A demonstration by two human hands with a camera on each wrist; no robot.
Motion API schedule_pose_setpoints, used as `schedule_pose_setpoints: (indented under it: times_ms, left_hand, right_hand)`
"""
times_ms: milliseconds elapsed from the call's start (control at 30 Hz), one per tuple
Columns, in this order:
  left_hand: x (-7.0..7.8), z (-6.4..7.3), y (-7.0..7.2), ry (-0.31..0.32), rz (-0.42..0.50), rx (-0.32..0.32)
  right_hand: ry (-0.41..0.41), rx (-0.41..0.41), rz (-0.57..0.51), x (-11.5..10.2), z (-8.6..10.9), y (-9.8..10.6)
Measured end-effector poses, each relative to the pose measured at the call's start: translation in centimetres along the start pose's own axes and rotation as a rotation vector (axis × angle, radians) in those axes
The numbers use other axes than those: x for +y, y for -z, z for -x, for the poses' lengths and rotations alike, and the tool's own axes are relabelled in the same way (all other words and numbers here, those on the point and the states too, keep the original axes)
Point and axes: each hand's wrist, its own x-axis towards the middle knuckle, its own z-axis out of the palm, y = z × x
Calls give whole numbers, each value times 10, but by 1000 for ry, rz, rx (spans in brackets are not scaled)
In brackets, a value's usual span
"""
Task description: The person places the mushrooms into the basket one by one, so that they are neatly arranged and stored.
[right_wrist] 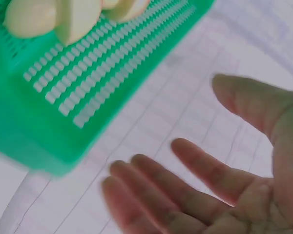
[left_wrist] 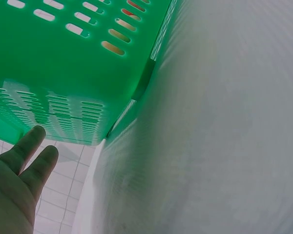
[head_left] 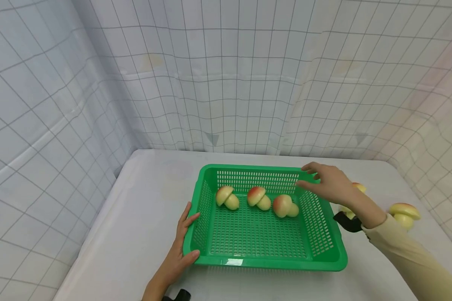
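A green plastic basket (head_left: 263, 263) with slotted walls stands on the white-covered table. Inside lie three mushroom-shaped pieces: a left one (head_left: 227, 198), a middle one (head_left: 259, 198) and a right one (head_left: 285, 206), each with a pale yellow stem and a red-and-yellow cap. My left hand (head_left: 181, 246) is at the basket's left front corner, thumb at the front rim and fingers spread along the left side. Over the back right corner hovers my right hand (head_left: 329, 182), fingers loosely bent and thumb apart; the right wrist view shows nothing between them.
On the table (head_left: 150, 200), right of the basket, sits another mushroom-shaped piece (head_left: 404, 214). One more (head_left: 358, 187) is partly hidden behind my right wrist. A grid-patterned white curtain (head_left: 226, 83) encloses the table at the back and sides.
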Motion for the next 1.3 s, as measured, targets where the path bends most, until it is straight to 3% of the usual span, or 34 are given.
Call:
schedule_pose_setpoints:
  times_ms: [133, 233, 433, 567, 667, 767, 967, 1300]
  left_hand:
    - [1, 0, 0, -3, 0, 5]
    - [1, 0, 0, -9, 0, 3]
    - [2, 0, 0, -5, 9, 2]
    - [2, 0, 1, -4, 9, 4]
    - [3, 0, 1, -12, 6, 5]
    - [3, 0, 1, -16, 6, 6]
    - [1, 0, 1, -29, -1, 6]
    - [1, 0, 0, -34, 9, -3]
  right_hand:
    - [-39, 149, -36, 22, 18, 13]
    - [-113, 269, -59, 45, 32, 22]
    - [-371, 432, -20, 95, 60, 35]
    - [-553, 438, 11, 127, 77, 36]
    - [-644, 442, 28, 146, 89, 31]
    - [-676, 441, 45, 163, 101, 25]
    - [-697, 361, 73, 189, 118, 15]
    - [-833, 245, 16, 204, 128, 4]
